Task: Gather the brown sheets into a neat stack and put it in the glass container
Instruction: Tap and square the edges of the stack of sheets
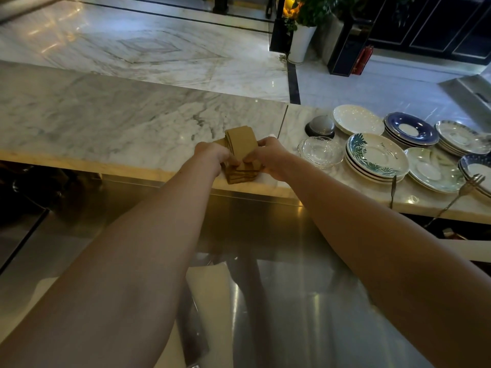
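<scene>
A bundle of brown sheets rests near the front edge of the marble counter, its layers fanned and uneven, some edges sticking out at the bottom. My left hand grips the bundle from the left side. My right hand grips it from the right, fingers pressed on the lower sheets. A clear glass dish sits just right of my right hand, with nothing in it.
Stacks of plates crowd the counter's right end, with a blue-rimmed stack and a white plate behind. A grey dome sits behind the glass dish. Forks lie near the front edge. A steel worktop lies below.
</scene>
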